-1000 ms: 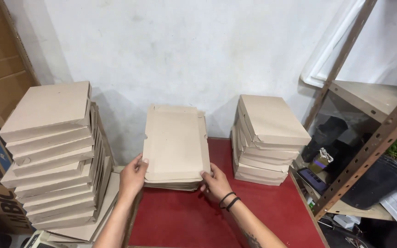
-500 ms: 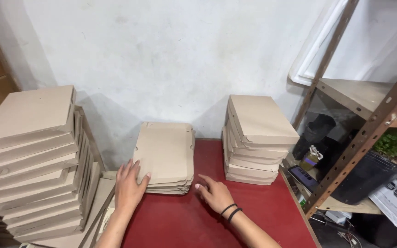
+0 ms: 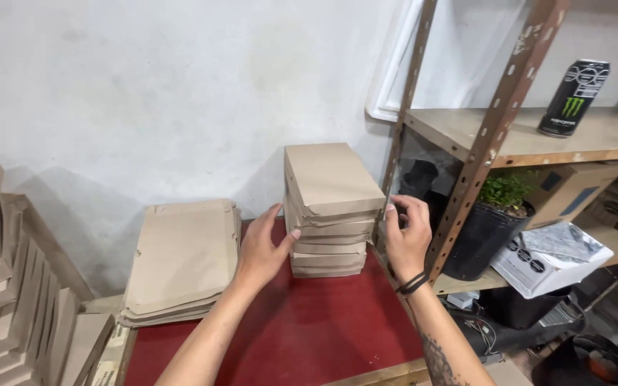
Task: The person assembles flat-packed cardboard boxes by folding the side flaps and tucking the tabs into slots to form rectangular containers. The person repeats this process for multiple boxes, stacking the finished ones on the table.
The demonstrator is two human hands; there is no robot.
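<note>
left hand (image 3: 262, 250): open, fingers spread against the left side of the stack of folded brown boxes (image 3: 329, 207) | right hand (image 3: 405, 236): open, fingertips at its right side | stack: on red table (image 3: 302, 336) (by the metal shelf post (image 3: 491, 132)) | flat cardboard pile (image 3: 180, 257): left, untouched

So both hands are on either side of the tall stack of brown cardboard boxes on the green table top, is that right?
Not quite: the table top is red, not green, as the head view shows. The rest holds: the left hand and the right hand are on either side of the tall stack of brown cardboard boxes.
</note>
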